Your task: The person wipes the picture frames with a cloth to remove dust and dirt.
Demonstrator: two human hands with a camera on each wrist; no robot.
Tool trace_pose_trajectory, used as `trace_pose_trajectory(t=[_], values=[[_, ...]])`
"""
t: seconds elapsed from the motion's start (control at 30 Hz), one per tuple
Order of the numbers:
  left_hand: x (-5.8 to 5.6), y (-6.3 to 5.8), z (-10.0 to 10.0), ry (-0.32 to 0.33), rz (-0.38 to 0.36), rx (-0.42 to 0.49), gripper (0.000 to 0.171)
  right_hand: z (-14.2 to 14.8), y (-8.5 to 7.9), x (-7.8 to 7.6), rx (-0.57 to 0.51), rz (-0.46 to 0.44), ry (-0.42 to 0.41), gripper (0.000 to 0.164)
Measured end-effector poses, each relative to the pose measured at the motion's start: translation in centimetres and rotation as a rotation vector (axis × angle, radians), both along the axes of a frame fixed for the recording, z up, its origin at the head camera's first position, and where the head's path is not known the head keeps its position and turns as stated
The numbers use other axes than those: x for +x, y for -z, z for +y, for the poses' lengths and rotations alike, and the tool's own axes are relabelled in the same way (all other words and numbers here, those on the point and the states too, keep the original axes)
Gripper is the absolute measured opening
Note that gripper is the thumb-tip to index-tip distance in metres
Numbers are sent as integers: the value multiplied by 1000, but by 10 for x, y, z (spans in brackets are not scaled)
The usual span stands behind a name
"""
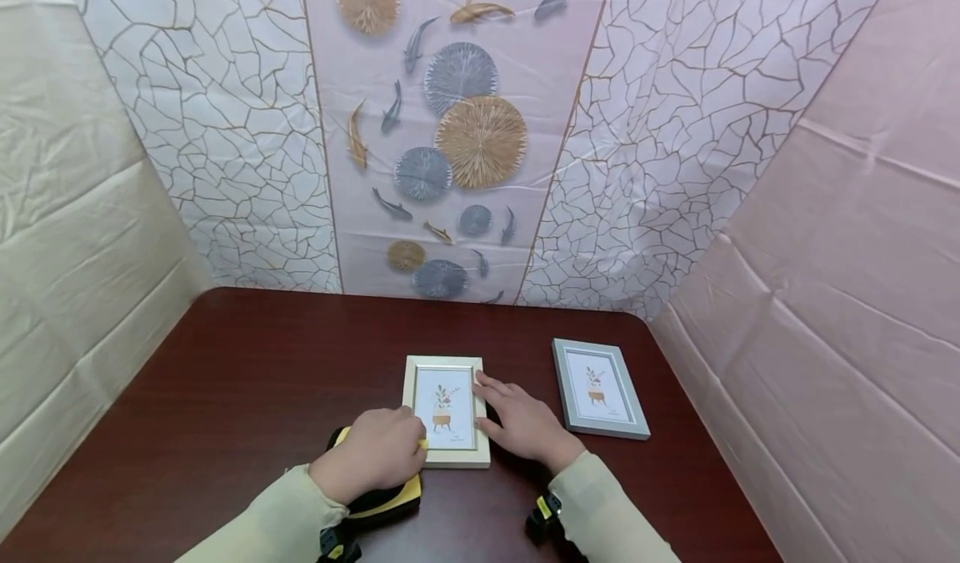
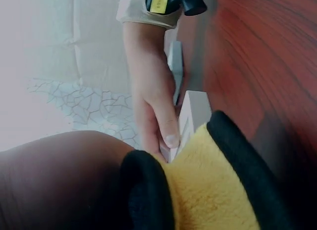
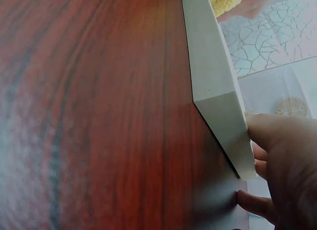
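Observation:
A cream picture frame (image 1: pixel 449 461) with a potted-plant print lies face up on the dark table. At its lower left, my left hand (image 1: pixel 378 452) grips a yellow cloth (image 1: pixel 401 496) with black edging; part of the cloth touches or overhangs the frame's left edge. In the left wrist view the cloth (image 2: pixel 213 180) is bunched and folded. My right hand (image 1: pixel 525 423) rests on the frame's right edge, fingers spread and fairly straight. The right wrist view has that thumb (image 3: pixel 267 131) against the frame's side (image 3: pixel 213 66), another fingertip near the tabletop.
A grey-blue picture frame (image 1: pixel 643 429) with a similar print lies to the right of my right hand. The reddish-brown table (image 1: pixel 247 363) ends at a patterned curtain (image 1: pixel 450 213) behind, with pale cloth walls (image 1: pixel 840 296) on both sides.

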State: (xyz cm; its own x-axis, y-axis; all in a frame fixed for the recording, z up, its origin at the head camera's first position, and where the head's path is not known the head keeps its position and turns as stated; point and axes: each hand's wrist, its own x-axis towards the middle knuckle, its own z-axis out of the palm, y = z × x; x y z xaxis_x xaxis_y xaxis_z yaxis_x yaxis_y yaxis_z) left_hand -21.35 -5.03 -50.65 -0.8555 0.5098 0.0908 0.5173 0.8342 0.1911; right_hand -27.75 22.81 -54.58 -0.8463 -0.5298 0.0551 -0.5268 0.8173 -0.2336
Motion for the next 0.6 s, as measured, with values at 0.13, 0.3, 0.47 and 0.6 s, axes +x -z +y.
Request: trace_pose_trajectory(t=[0.13,0.3,0.47,0.6], values=[[-2,-1,2,-10,14,-23,38,0,1,-1,2,4,-3,63],[-4,-2,2,-26,17,-42,34,1,1,-1,-2,5,-11,64],[-8,-3,2,-20,9,-51,21,1,2,-1,2,9,-3,64],[-14,-1,1,-37,12,-65,15,1,3,0,3,10,2,64]])
